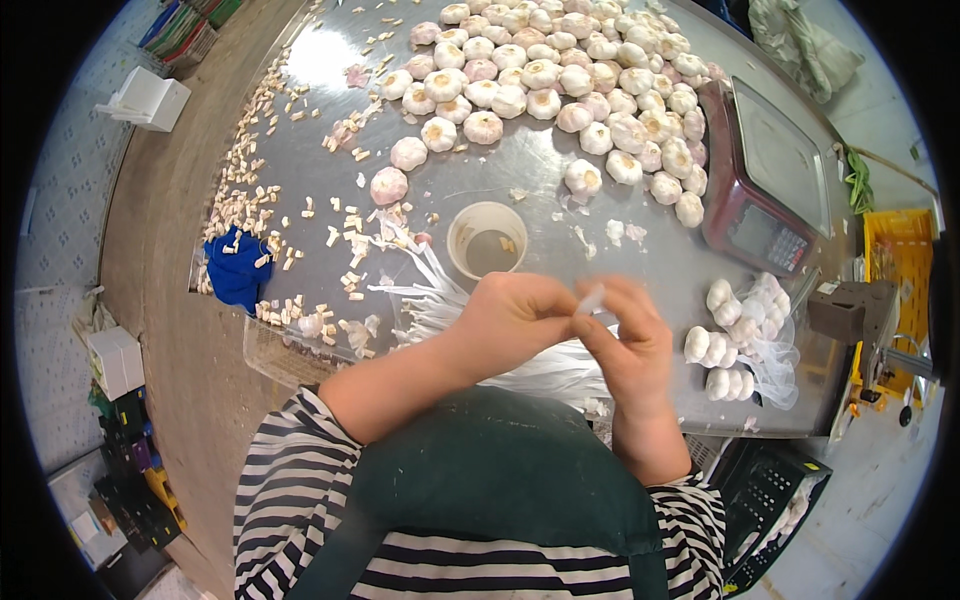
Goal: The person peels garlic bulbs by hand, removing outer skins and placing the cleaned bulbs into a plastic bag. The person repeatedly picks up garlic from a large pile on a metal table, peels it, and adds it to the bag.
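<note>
My left hand (517, 319) and my right hand (630, 337) meet above the metal table near my apron. Between their fingertips they pinch one end of a white mesh net sleeve (591, 300); the fingers of my right hand are blurred. Under and beside both hands lies a pile of white net sleeves (555, 367). A round plastic tub (487, 217) with a few stem pieces inside stands just beyond my left hand. Farther off, many garlic bulbs (540, 73) are heaped on the table. Netted garlic bulbs (718, 345) lie to the right of my right hand.
A red digital scale (757, 180) stands at the right. Cut garlic stems (240, 187) and a blue cloth (238, 270) lie along the table's left edge. Beyond the right edge are a clamped metal device (855, 315) and a yellow crate (900, 232). A black crate (772, 502) sits below.
</note>
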